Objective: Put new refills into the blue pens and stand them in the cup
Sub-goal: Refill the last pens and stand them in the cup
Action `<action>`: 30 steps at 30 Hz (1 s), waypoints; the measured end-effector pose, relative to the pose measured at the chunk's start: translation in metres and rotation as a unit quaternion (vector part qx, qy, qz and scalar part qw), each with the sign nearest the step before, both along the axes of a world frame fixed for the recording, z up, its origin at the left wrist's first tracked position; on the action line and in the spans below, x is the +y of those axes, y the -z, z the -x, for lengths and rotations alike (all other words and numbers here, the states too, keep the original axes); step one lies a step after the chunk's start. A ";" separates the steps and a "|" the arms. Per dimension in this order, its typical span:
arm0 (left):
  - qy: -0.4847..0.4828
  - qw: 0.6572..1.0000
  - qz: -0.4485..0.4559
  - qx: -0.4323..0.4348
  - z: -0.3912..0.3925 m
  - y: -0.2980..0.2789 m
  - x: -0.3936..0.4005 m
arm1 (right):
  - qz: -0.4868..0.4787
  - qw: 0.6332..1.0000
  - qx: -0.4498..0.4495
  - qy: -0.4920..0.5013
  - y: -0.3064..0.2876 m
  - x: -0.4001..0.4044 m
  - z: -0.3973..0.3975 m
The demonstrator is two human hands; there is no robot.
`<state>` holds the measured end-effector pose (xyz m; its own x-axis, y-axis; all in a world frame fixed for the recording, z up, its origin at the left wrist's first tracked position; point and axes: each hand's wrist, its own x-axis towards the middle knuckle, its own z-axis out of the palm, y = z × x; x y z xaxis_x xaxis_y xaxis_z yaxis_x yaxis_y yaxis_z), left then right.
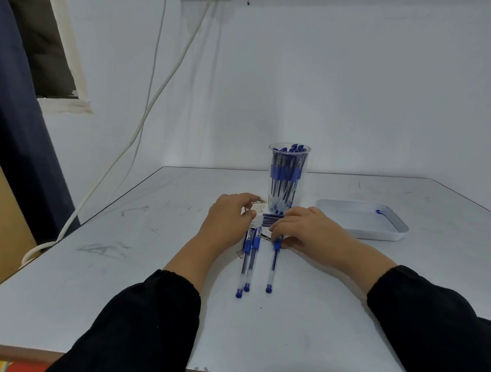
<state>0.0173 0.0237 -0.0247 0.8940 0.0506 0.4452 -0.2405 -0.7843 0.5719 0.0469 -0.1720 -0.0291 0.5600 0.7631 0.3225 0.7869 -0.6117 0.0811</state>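
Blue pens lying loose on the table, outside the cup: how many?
3. Two lie side by side between the hands; the third lies just right of them, its top under the right hand. More may be hidden under the hands.

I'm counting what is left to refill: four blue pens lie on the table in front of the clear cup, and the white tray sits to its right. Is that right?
Not quite. The head view shows three blue pens lying on the table, not four. They do lie in front of the clear cup, and the white tray sits to its right.
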 end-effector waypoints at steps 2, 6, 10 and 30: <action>0.000 1.000 0.001 0.001 0.000 0.000 0.000 | 0.015 1.000 0.021 0.013 -0.004 -0.003 -0.001; 0.003 1.000 0.005 0.010 0.002 -0.001 0.000 | 0.023 0.997 0.066 0.020 -0.011 -0.009 -0.001; 0.017 0.999 0.020 0.022 0.005 -0.002 -0.001 | 0.021 0.994 0.102 0.032 -0.016 -0.019 -0.005; 0.049 0.991 -0.121 -0.036 0.014 -0.012 -0.005 | -0.194 0.958 0.158 0.137 -0.018 -0.032 -0.005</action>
<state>0.0031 0.0189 -0.0132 0.8551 -0.1514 0.4959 -0.3558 -0.8670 0.3488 0.0521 -0.2036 -0.0113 0.8383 0.4307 0.3343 0.5409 -0.7341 -0.4105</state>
